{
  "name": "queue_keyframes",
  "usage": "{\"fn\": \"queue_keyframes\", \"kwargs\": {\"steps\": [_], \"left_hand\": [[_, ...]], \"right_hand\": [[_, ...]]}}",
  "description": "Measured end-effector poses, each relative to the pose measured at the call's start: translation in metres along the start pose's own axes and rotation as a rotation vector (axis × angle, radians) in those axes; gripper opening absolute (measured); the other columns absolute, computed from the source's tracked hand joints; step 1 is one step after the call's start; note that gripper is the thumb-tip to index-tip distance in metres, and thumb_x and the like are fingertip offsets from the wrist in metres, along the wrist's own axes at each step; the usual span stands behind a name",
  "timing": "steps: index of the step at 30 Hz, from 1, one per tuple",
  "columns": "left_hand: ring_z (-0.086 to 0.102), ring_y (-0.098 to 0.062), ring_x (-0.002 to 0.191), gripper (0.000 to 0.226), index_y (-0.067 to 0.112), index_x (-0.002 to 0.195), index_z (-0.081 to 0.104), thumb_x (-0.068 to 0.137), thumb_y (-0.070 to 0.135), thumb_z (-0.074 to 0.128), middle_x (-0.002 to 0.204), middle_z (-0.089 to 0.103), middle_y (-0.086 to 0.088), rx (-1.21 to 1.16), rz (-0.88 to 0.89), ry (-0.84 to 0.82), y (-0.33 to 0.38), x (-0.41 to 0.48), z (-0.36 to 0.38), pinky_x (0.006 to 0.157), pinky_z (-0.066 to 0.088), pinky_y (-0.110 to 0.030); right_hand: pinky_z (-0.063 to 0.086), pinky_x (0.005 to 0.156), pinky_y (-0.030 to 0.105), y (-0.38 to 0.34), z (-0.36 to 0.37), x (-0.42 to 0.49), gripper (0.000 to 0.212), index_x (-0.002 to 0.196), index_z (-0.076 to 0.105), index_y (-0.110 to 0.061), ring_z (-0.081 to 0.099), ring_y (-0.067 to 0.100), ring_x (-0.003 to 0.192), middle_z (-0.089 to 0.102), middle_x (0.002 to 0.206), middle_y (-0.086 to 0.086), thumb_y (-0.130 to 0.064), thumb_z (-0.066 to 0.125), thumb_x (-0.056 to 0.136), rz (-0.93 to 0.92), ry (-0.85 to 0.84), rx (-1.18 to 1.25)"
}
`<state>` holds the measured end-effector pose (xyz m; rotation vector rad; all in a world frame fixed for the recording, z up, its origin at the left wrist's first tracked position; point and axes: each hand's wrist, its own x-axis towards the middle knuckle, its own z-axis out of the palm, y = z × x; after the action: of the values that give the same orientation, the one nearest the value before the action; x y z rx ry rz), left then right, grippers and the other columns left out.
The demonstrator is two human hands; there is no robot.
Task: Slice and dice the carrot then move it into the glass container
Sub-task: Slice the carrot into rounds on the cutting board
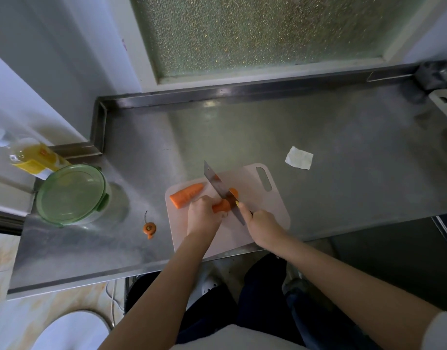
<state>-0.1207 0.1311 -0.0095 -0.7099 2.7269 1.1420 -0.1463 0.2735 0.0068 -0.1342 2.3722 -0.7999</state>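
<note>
Before us a steel counter [343, 147], a white paper scrap [299, 158] on it, our yellow bottle [35, 157] far left, frosted window [255, 29] behind

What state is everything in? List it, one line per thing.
glass container: lid on.
held carrot piece: pinned by left hand on cutting board.
knife: gripped in right hand, blade across held carrot piece.
large carrot piece: lying loose, not yet sliced.
carrot top: cut off, on counter.
</note>
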Motion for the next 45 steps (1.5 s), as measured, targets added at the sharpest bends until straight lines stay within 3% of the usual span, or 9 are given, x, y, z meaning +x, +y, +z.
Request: {"fn": "queue_keyframes", "kwargs": {"steps": [4, 9, 13, 20, 23, 27, 34, 38, 45], "left_hand": [[0.059, -0.018, 0.078, 0.006, 0.014, 0.083, 0.071, 0.085, 0.019, 0.067, 0.080, 0.060, 0.002, 0.009, 0.000, 0.008, 0.002, -0.002, 0.000, 0.078, 0.054, -0.030], [0.060, -0.016, 0.079, 0.006, 0.015, 0.086, 0.072, 0.084, 0.019, 0.068, 0.084, 0.063, 0.002, -0.018, 0.011, 0.025, 0.002, -0.005, 0.001, 0.077, 0.052, -0.025], [0.056, -0.010, 0.081, 0.014, 0.014, 0.095, 0.072, 0.082, 0.020, 0.071, 0.087, 0.062, 0.006, -0.066, 0.040, 0.044, -0.001, -0.008, -0.002, 0.077, 0.044, -0.016], [0.053, -0.019, 0.115, 0.043, 0.011, 0.126, 0.059, 0.084, 0.014, 0.068, 0.128, 0.058, -0.004, -0.067, -0.057, 0.040, 0.005, -0.005, -0.005, 0.092, 0.036, -0.017], [0.049, -0.018, 0.121, 0.050, 0.010, 0.133, 0.052, 0.085, 0.010, 0.066, 0.131, 0.056, -0.004, -0.094, -0.073, 0.046, 0.009, -0.001, -0.004, 0.088, 0.030, -0.012], [0.048, -0.020, 0.120, 0.031, 0.011, 0.113, 0.068, 0.082, 0.011, 0.069, 0.122, 0.059, -0.006, -0.058, -0.041, 0.039, 0.012, 0.000, -0.005, 0.087, 0.027, -0.012], [0.054, -0.014, 0.092, 0.019, 0.014, 0.101, 0.072, 0.083, 0.010, 0.069, 0.104, 0.064, -0.001, -0.060, -0.065, 0.038, 0.012, 0.000, -0.001, 0.081, 0.038, -0.016], [0.054, -0.016, 0.095, 0.018, 0.014, 0.100, 0.072, 0.082, 0.013, 0.070, 0.100, 0.055, 0.006, -0.046, -0.067, 0.041, 0.011, 0.001, 0.000, 0.083, 0.040, -0.018], [0.055, -0.015, 0.088, 0.015, 0.012, 0.097, 0.072, 0.081, 0.013, 0.071, 0.099, 0.063, 0.000, -0.054, -0.075, 0.054, 0.011, 0.001, 0.001, 0.082, 0.044, -0.020]], "right_hand": [[0.040, 0.070, 0.029, -0.002, 0.011, 0.004, 0.070, 0.078, 0.062, 0.000, 0.056, 0.021, 0.071, 0.057, 0.072, 0.008, -0.053, 0.021, 0.099, -0.021, 0.040, 0.013], [0.034, 0.054, 0.026, 0.002, 0.007, 0.004, 0.065, 0.063, 0.050, -0.007, 0.049, 0.015, 0.059, 0.049, 0.060, 0.004, -0.053, 0.023, 0.099, -0.037, 0.035, 0.052], [0.031, 0.056, 0.031, 0.003, -0.006, 0.010, 0.065, 0.054, 0.040, -0.010, 0.046, 0.022, 0.057, 0.045, 0.056, 0.006, -0.053, 0.022, 0.099, -0.030, 0.012, 0.074], [0.035, 0.062, 0.030, 0.004, -0.020, 0.007, 0.058, 0.055, 0.045, -0.016, 0.052, 0.026, 0.065, 0.049, 0.057, 0.005, -0.050, 0.029, 0.099, -0.138, 0.109, 0.003], [0.043, 0.066, 0.039, 0.000, -0.025, 0.005, 0.056, 0.072, 0.057, -0.005, 0.058, 0.029, 0.069, 0.057, 0.065, 0.010, -0.048, 0.034, 0.099, -0.210, 0.118, 0.037], [0.046, 0.070, 0.035, -0.007, -0.030, 0.003, 0.055, 0.059, 0.049, -0.012, 0.054, 0.021, 0.055, 0.053, 0.055, 0.005, -0.046, 0.035, 0.099, -0.182, 0.036, 0.077], [0.027, 0.048, 0.027, -0.008, -0.030, 0.000, 0.056, 0.055, 0.036, -0.015, 0.042, 0.017, 0.053, 0.041, 0.054, 0.002, -0.046, 0.030, 0.101, -0.103, 0.032, -0.008], [0.029, 0.050, 0.029, -0.010, -0.030, 0.001, 0.057, 0.054, 0.036, -0.014, 0.042, 0.016, 0.053, 0.041, 0.055, 0.003, -0.045, 0.029, 0.101, -0.091, 0.013, -0.039], [0.032, 0.062, 0.029, -0.015, -0.031, -0.003, 0.057, 0.055, 0.039, -0.013, 0.046, 0.019, 0.060, 0.043, 0.057, 0.003, -0.044, 0.028, 0.102, -0.056, -0.011, -0.041]]}}
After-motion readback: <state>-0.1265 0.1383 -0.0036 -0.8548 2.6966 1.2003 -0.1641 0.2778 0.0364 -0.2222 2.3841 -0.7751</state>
